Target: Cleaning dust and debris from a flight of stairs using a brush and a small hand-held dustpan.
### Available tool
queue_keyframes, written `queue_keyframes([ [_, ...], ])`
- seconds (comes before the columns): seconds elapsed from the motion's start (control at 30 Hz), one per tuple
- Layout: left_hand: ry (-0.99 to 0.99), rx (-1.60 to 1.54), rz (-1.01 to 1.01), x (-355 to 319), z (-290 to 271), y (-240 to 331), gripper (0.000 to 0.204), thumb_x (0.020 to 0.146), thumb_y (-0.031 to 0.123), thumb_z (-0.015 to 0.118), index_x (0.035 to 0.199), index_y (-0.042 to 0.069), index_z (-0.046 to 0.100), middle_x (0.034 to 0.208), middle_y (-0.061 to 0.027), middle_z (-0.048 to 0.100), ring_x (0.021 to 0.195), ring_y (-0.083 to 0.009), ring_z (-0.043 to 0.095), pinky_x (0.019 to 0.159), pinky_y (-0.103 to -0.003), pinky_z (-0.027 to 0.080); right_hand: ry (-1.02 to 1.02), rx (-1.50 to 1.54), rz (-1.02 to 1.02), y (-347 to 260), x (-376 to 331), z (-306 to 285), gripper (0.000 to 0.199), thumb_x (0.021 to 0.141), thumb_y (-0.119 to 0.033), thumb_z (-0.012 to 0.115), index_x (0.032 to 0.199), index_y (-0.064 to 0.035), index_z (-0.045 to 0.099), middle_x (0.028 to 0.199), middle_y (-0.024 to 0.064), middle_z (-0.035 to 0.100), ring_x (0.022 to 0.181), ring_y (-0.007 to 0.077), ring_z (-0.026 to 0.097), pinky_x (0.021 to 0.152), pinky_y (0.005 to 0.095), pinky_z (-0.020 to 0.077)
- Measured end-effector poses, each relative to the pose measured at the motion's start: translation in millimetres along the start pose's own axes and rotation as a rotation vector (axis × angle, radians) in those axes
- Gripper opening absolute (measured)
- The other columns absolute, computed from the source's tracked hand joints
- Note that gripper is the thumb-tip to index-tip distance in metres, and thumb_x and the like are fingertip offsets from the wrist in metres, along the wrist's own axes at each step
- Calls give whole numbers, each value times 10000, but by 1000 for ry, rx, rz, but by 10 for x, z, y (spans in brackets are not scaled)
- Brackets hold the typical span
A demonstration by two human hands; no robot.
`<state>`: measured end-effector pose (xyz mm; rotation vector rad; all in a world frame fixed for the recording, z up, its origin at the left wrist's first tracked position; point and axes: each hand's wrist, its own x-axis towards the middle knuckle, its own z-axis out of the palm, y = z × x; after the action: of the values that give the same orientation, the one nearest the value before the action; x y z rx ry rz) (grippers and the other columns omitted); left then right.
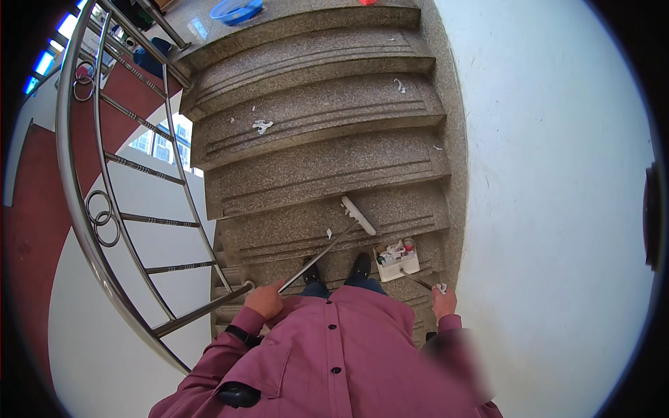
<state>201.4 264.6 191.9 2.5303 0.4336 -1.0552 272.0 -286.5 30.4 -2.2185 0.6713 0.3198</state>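
Observation:
My left hand (265,302) is closed round the upper end of the handle of a broom (317,258). The broom's pale, bristled head (359,216) rests on the stair tread ahead of my feet. In my right hand (444,302) is the handle of a white long-handled dustpan (400,269), also gripped closed. The pan sits just right of my dark shoes. It holds crumpled white paper and a small red piece. A small white scrap (329,233) lies on the tread left of the broom head.
Speckled stone stairs (313,153) rise ahead. Paper scraps (263,127) and another white scrap (399,86) lie on higher steps. A metal railing (115,275) runs along the left; a white wall (543,209) stands right. A blue basin (235,12) is on the upper landing.

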Motion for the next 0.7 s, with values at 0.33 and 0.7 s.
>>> queue_keyframes([
  [0.33,137,177,-66,-500,-651,-165,276,856,229,608,982,-12,657,914,-260,704,892,-402,698,785,-496,557,-39,214,209,-538,-576,-138,194,904,-236,692,942,-52,646,720,27,610,567,125,558,466,297,416],
  [0.7,359,285,-10,-583,-650,-1109,298,709,62,695,982,54,577,940,-166,643,823,-365,677,702,-468,547,45,206,198,-677,-1128,37,192,936,-220,661,971,-31,646,673,33,591,499,119,538,410,286,406],
])
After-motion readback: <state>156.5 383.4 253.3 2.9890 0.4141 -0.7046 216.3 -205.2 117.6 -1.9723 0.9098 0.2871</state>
